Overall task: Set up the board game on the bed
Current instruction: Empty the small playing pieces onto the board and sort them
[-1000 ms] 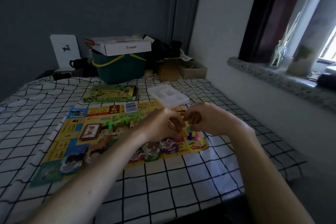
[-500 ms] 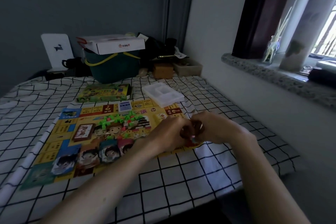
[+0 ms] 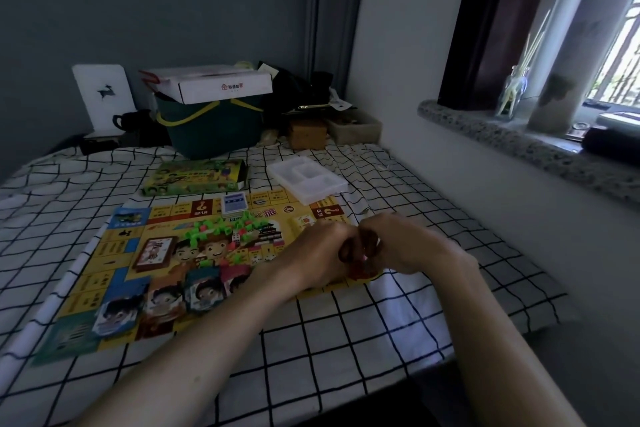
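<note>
The yellow game board is laid flat on the bed, which is covered by a white sheet with a black grid. Both hands are brought together over the board's near right corner. The left hand and the right hand are curled toward each other, and small dark and reddish pieces are seen between them; which fingers grip them cannot be told, as the fingers are hidden behind the knuckles.

On the board, a scatter of green plastic houses lies near the middle, with a white die among them. A blue-backed card deck rests at the far edge, a brown-framed card stack at the left, and 3 character cards are lined along the near edge. Beyond the board, the green game box lies on the sheet, and a clear plastic tray overlaps the board's far right corner. A dark green bin topped by a white carton stands at the head of the bed.
</note>
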